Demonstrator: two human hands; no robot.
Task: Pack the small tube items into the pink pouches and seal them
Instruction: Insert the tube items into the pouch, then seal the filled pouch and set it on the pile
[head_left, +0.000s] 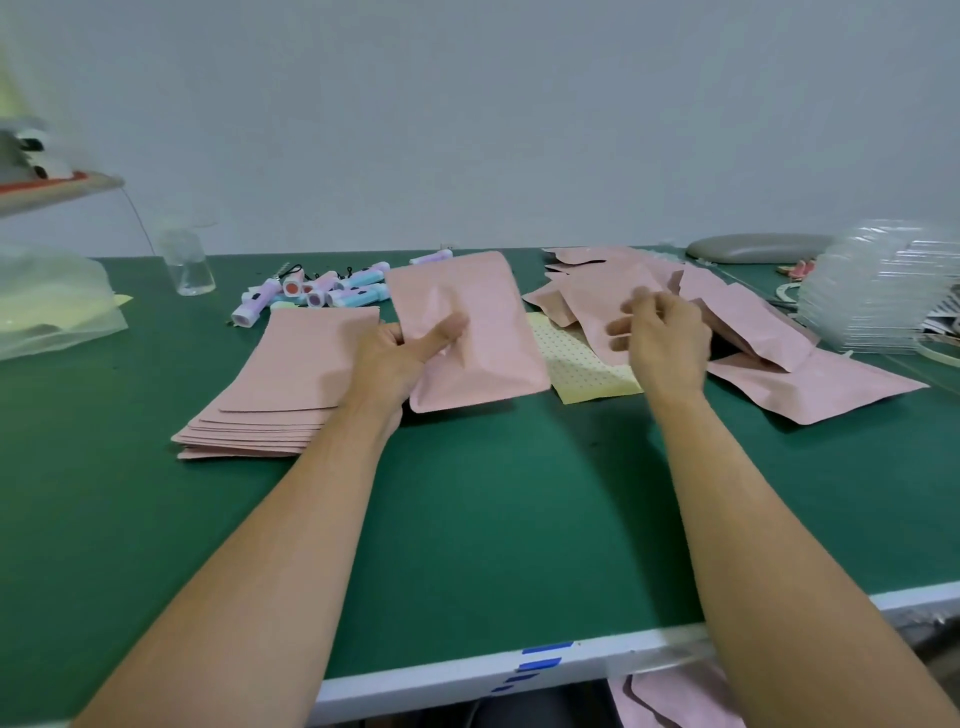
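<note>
Gripping one pink pouch (488, 312) by its near left edge, the left hand (405, 358) had its thumb laid across the front and its fingers tucked behind, and the pouch was lifted, tilted, above the green table (493, 519). Over to the right, the right hand (665, 343) hovered with curled fingers at the near edge of a loose heap of pouches (753, 332); whether it pinched one of them or held nothing could not be told. A yellow dotted sheet (576, 364) lay between the two hands, partly under the held pouch. Left of that pouch sat a fanned stack of flat pouches (280, 379), and behind the stack the small tubes (322, 291) lay clustered, lilac and pale blue, some with black cords; the dark marks on their sides were too small to read. Further left stood a clear glass flask (187, 260), and a stack of clear plastic trays (878, 296) rose at the far right. Blue tape strips (545, 657) marked the table's white front edge
</note>
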